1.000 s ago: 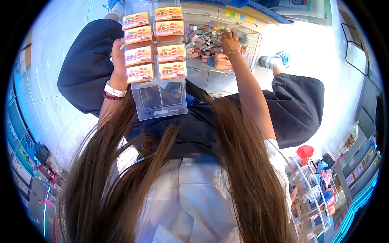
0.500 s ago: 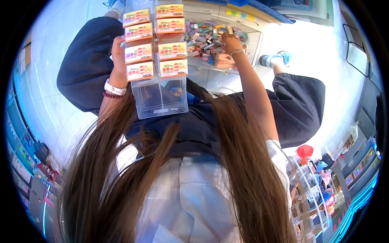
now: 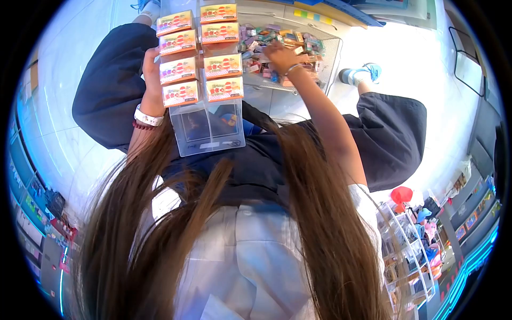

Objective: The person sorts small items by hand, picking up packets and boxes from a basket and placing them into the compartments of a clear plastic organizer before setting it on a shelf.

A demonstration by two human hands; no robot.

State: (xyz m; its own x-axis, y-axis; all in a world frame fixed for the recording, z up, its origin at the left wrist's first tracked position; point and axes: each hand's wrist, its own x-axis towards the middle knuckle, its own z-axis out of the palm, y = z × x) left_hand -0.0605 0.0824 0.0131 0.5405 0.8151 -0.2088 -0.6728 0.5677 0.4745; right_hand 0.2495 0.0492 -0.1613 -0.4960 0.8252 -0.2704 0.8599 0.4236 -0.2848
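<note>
A clear plastic display rack (image 3: 209, 145) leans toward my lap, with two columns of compartments. Several small orange-and-yellow printed boxes (image 3: 222, 65) fill its upper rows, while the lowest compartments look bare. My left hand (image 3: 152, 74) grips the rack's left side, some fingers hidden behind it. To the right of the rack, my right hand (image 3: 281, 56) is over a wire mesh basket (image 3: 333, 58), its partly visible fingers apart and curved down onto a pile of small coloured boxes (image 3: 261, 40). Whether a fingertip touches any one box I cannot make out.
My bent legs in dark trousers (image 3: 392, 140) frame the work on both sides. Blue and clear bins (image 3: 341, 10) stand beyond the basket. A white wire rack with goods (image 3: 410, 250) is at the lower right. Long hair hangs across the lower view.
My right hand has moved left across the basket, from its right-middle part toward the rack. My left hand still holds the rack, which sits slightly further left in view.
</note>
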